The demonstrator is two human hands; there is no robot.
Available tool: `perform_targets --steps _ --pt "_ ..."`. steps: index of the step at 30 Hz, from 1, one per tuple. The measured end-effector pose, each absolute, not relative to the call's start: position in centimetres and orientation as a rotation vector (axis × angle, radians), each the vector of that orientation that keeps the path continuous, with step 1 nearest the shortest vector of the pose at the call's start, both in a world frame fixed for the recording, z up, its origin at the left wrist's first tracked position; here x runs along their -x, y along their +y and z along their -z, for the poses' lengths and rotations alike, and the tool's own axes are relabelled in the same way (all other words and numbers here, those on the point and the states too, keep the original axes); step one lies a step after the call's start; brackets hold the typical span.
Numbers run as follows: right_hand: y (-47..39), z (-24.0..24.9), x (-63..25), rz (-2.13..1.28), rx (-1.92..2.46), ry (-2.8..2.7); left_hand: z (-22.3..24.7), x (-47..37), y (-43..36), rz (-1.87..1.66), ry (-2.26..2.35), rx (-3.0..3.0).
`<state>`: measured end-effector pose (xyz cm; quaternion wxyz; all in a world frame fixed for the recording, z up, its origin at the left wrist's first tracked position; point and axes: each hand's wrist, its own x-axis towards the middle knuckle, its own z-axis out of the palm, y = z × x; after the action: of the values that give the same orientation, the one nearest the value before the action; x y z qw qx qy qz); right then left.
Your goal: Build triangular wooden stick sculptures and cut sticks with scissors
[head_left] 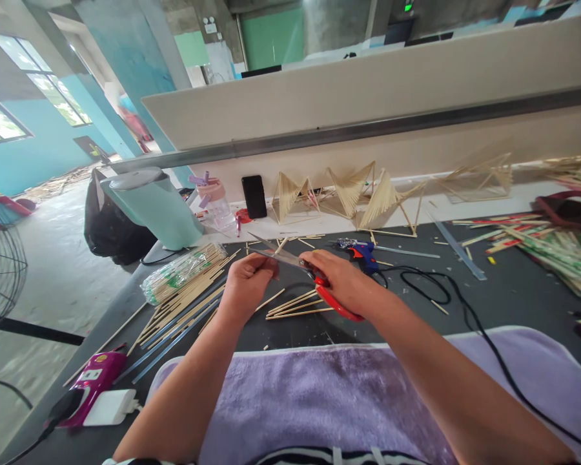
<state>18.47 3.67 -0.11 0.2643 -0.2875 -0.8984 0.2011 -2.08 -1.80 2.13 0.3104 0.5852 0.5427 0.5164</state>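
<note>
My right hand (336, 278) is closed around scissors with red handles (336, 302). Their blades point left and stand apart. Close to the blade tips, my left hand (249, 287) is closed in a pinch on a thin wooden stick (281, 245), whose short end shows between the blades. Most of that stick is hidden by the fingers and blades. Below the scissors, several loose sticks (295, 307) lie on the dark tabletop. A blue glue gun (363, 255) rests just beyond my right hand.
Stick models (343, 194) stand along the back by a phone (254, 196) and a bottle (217, 203). A bag of sticks (184, 274) lies left, near a pink power strip (94, 381). A black cable (484, 342) crosses the right side, over a purple cloth (310, 400).
</note>
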Motion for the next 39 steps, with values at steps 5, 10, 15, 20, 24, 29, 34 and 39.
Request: perform_targets --steps 5,10,15,20,24,29,34,39 --pt "3.7 0.7 -18.2 -0.557 0.788 -2.42 -2.1 1.7 -2.1 -1.37 1.643 -1.708" --pt "3.7 0.7 -17.9 -0.539 0.837 -2.417 -2.3 1.3 -2.3 -1.369 1.728 -1.774" --pt "3.7 0.8 -17.8 -0.506 0.819 -2.421 -2.3 1.1 -2.3 -1.358 1.731 -1.793" --pt "4.3 1.7 -18.1 -0.485 0.742 -2.388 -2.4 1.1 -2.1 -1.337 1.653 -1.712" --pt "4.6 2.2 -18.2 -0.487 0.709 -2.369 -2.5 1.4 -1.7 -1.237 1.423 -1.444" --pt "4.7 2.1 -18.3 -0.478 0.724 -2.407 -2.2 2.3 -1.3 -1.193 1.232 -1.346" --pt "4.4 1.5 -18.5 -0.538 0.741 -2.408 -1.9 2.2 -1.3 -1.255 1.259 -1.331" --pt "4.2 1.0 -18.6 -0.593 0.721 -2.387 -2.4 1.9 -1.7 -1.297 1.371 -1.427"
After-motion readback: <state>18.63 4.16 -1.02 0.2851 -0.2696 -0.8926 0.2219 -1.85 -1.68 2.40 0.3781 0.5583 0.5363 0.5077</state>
